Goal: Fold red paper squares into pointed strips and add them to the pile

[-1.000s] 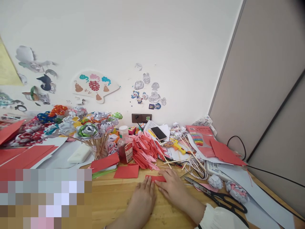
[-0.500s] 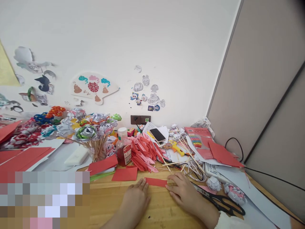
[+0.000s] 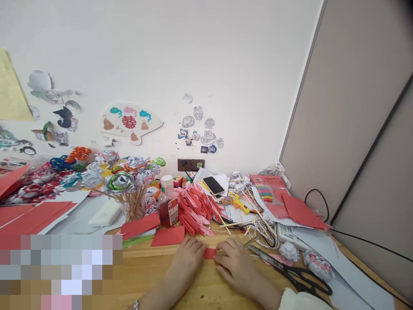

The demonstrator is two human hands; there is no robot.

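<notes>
A small red paper strip lies on the wooden table, its middle showing between my two hands. My left hand holds its left end with bent fingers, and my right hand has fingers closed on the right end. Both ends are hidden under the fingers. Just behind my left hand is a red paper rectangle. Black-handled scissors rest to the right of my right hand, beside a piece of pink paper.
Behind the hands stand a pile of folded red paper strips, a bottle of dark liquid and paper flowers on sticks. A yellow glue gun, a phone and a bead string lie to the right.
My hands have come closer together over the red paper strip, so less of it shows between them. The view has shifted slightly.
</notes>
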